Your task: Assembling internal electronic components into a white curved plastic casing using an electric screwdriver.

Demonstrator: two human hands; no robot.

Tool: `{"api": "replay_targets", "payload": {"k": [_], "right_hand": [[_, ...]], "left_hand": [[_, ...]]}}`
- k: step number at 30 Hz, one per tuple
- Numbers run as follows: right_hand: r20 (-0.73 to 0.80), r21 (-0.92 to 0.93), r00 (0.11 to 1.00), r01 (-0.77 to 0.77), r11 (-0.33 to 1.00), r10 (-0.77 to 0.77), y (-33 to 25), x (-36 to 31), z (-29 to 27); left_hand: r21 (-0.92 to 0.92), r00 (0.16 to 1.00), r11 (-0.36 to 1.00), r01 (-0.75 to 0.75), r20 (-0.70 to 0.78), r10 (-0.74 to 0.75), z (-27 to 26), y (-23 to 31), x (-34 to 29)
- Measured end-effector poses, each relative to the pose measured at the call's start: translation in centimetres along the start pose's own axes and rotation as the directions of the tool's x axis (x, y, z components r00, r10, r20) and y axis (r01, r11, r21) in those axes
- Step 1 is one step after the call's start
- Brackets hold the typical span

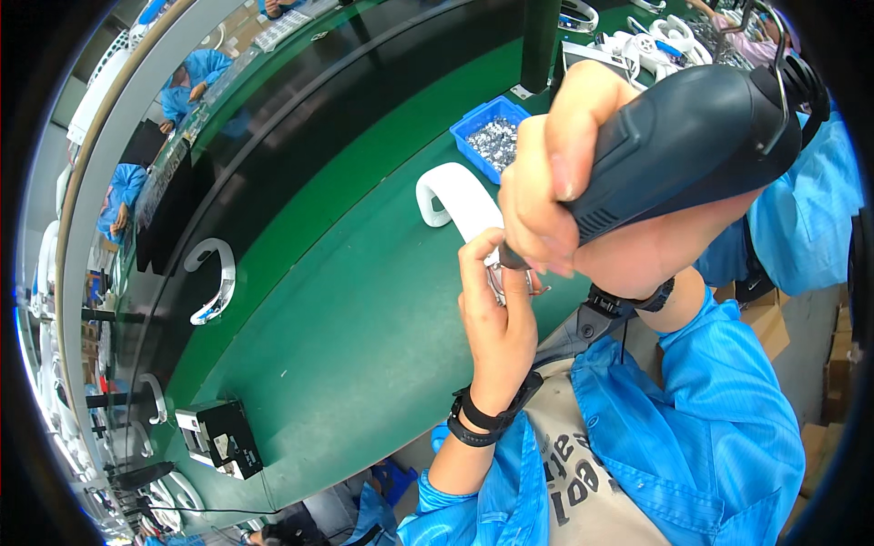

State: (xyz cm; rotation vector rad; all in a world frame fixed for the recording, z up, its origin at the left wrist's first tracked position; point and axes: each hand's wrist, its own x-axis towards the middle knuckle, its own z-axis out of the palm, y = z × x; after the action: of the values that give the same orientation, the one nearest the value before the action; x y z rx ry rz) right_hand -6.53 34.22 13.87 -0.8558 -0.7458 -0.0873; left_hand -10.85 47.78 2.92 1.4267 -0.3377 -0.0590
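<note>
A white, curved plastic band with a hooked far end (462, 196) has its near end in the left hand (492, 318), just beside the nose of a thick, dark-grey power tool (678, 141) slanting in the right hand (551, 177).

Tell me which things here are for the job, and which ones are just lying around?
For the job:
- dark power tool, in the right hand
- white curved piece, in the left hand
- blue bin of small metal bits, probably

Just lying around, it seems:
- loose white arch
- black-and-white box
</note>
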Motion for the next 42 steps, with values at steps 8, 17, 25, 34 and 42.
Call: {"api": "replay_targets", "payload": {"k": [8,17,25,34,42], "right_hand": [[-0.044,-0.069,0.999,-0.031,0.997,0.028,2.2,0.0,1.8],[-0.157,-0.096,0.988,-0.003,0.995,-0.013,0.7,-0.8,0.5],[-0.450,-0.451,0.871,-0.029,0.892,-0.199,-2.7,-6.0,-3.3],[-0.595,-0.623,0.799,-0.394,0.676,-0.083,-0.5,-14.0,-6.8],[-0.625,-0.669,0.778,-0.494,0.555,-0.061,1.7,-14.3,-6.7]], "left_hand": [[0.053,0.993,0.996,-0.073,-0.085,0.077,-0.2,0.2,-0.6],[-0.085,0.999,0.996,0.042,-0.001,-0.042,-0.1,0.7,-0.7],[-0.306,0.999,0.951,0.043,-0.010,-0.049,-4.0,1.3,-1.4],[-0.075,0.941,0.938,0.338,-0.003,-0.339,-8.0,3.2,0.2],[0.484,0.989,0.873,-0.065,0.150,-0.010,-11.8,2.1,7.6]]}}
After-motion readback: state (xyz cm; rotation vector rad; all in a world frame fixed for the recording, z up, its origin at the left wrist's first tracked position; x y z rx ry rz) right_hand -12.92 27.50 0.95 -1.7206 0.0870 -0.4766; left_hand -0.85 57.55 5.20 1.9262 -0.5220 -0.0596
